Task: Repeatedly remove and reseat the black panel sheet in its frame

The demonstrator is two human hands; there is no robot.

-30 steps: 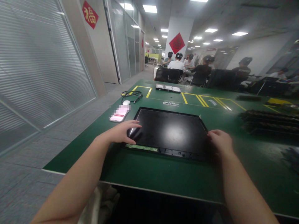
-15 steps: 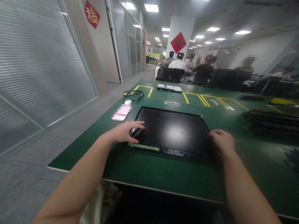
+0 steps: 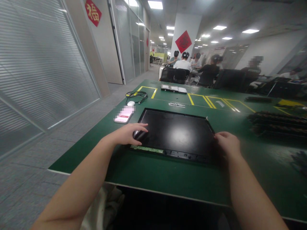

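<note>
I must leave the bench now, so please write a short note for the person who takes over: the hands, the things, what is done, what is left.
Left hand: flat on the near left corner of the black display panel, fingers spread, holding nothing.
Right hand: at the panel's near right corner, fingers curled against the edge; a firm grip cannot be confirmed.
Panel: lies flat on the green table, a green circuit strip exposed along its near edge.
Nearby: phone, white mouse and cable behind the left hand.
Done: panel laid flat, both hands on it.
Left: the panel is not yet lifted or moved.
</note>
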